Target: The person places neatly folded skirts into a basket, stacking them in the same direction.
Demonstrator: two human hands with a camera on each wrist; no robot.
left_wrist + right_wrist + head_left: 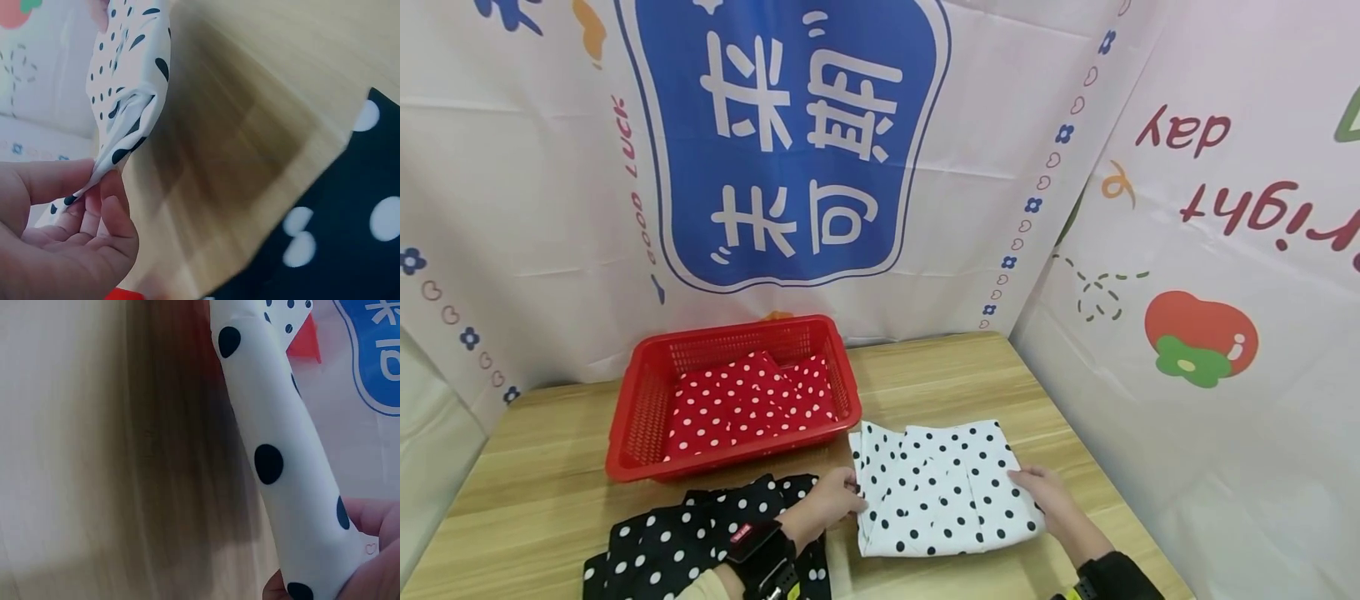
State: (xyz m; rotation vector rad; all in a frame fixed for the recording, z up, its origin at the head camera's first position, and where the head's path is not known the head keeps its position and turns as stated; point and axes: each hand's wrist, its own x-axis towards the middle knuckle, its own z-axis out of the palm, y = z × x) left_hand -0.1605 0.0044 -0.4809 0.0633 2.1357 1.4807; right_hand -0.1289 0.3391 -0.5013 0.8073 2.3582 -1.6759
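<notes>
A folded white cloth with black dots (pixel 936 492) is held between both hands, raised a little off the table, its shadow falling on the wood in the wrist views. At its left edge my left hand (pixel 833 500) pinches the fabric between thumb and fingers, as the left wrist view shows close up (pixel 75 231). My right hand (pixel 1051 500) grips the opposite edge; in the right wrist view the thumb and fingers (pixel 372 515) lie on either side of the fold. Under the left forearm lies a black cloth with white dots (pixel 662 542).
Behind the black cloth stands a red plastic basket (pixel 625 417) holding a folded red cloth with white dots (pixel 737 404). The wooden table (pixel 925 367) meets printed white curtains (pixel 977 208) at the back and right.
</notes>
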